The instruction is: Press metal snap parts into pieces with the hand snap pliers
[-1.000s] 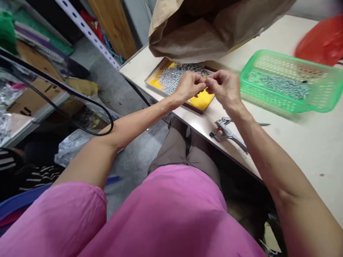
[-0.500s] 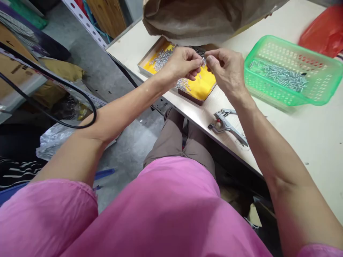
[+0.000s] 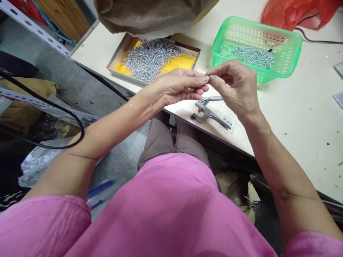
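Note:
My left hand and my right hand meet fingertip to fingertip above the table's near edge. Each one pinches with thumb and forefinger; whatever sits between the tips is too small or hidden to name. Behind my left hand lies a shallow box lined in yellow, holding a heap of small silvery metal pieces that look like springs or pins. Beyond my right hand stands a green perforated basket with more small metal pieces in it. Below the fingers, grey hand pliers with a visible spring rest on the tabletop.
A brown paper bag overhangs the back of the box. At the back right lies a red plastic bag beside a dark cable. A black cable loop hangs by my left forearm, near a perforated metal rail.
My hands have come from over the box to nearer the table edge, still pinching together. The view has shifted right, uncovering the heap of metal pieces.

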